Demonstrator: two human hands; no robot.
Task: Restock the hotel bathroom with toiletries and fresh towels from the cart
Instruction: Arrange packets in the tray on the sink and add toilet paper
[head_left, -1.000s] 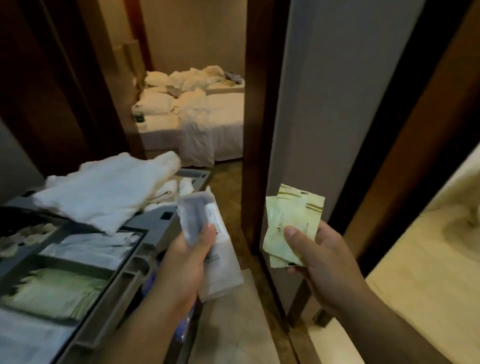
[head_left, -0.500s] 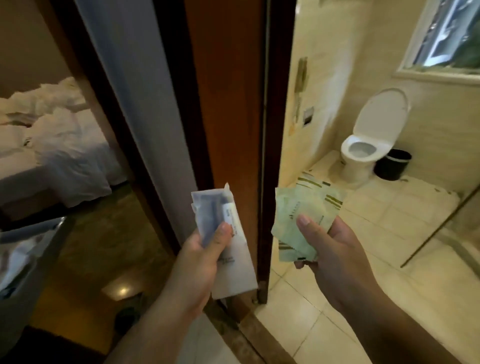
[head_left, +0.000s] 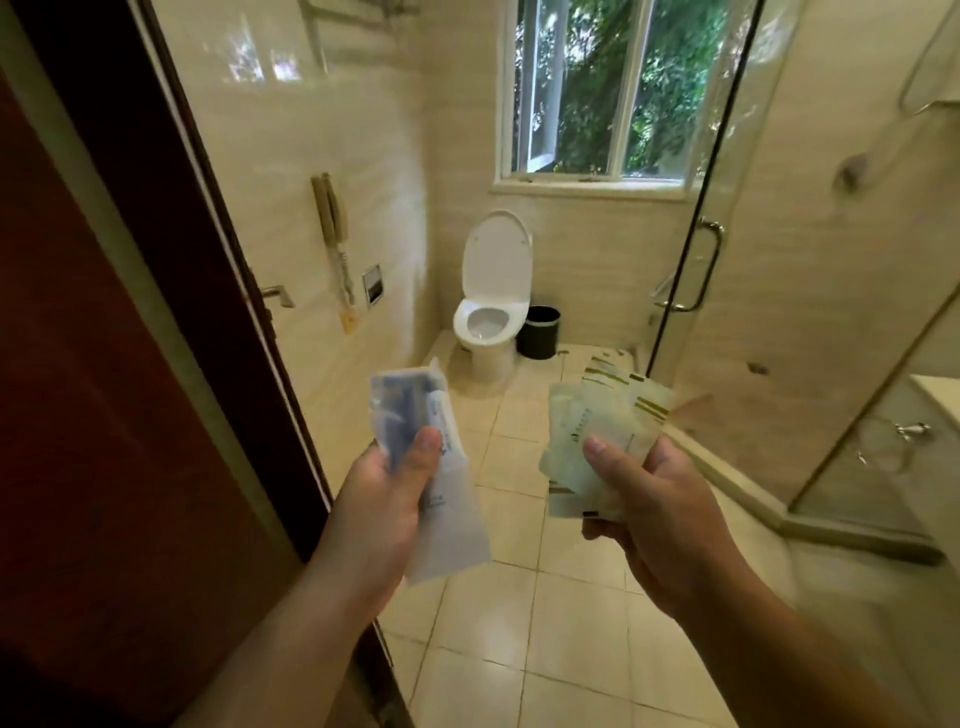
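My left hand (head_left: 384, 499) grips a bunch of long white toiletry packets (head_left: 441, 499), thumb pressed on their front, at the lower middle of the head view. To its right my right hand (head_left: 660, 509) holds a fan of pale green sachets (head_left: 597, 431) with gold stripes, thumb on top. Both hands are raised in front of me over the tiled bathroom floor. No cart or towels are in view.
The brown open door (head_left: 104, 364) fills the left side, its handle (head_left: 278, 296) near the wall. A toilet (head_left: 491, 306) with raised lid stands ahead under the window, a black bin (head_left: 540, 332) beside it. The glass shower door (head_left: 727, 260) and enclosure take the right.
The view has swung right, from the cart and bedroom past the door frame into the bathroom. Both hands keep the same hold on their packets.
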